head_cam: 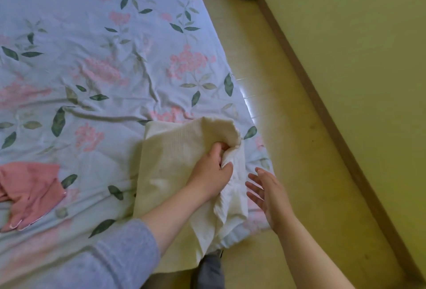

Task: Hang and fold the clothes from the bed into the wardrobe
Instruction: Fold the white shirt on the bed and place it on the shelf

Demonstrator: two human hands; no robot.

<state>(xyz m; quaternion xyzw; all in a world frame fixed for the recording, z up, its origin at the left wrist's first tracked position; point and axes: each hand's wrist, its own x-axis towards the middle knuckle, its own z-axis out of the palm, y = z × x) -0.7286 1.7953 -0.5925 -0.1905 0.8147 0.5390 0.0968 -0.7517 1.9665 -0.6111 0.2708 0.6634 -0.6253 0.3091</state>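
The left hand (211, 169) clutches a bunched fold of the cream garment (166, 157), which lies on the near corner of the bed (115, 35) and droops over its edge; the right hand (267, 194) hovers spread and empty just beside it. This looks like the pick-up, so the right hand likely must take the free side. A pink garment (32, 192) waits to the left; the floor (288, 127) on the right, up to the wall (357, 46), leaves turning room.

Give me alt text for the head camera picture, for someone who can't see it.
A person's left hand grips a cream garment at the edge of a floral-sheeted bed, the open right hand beside it. A pink garment lies on the bed farther left.
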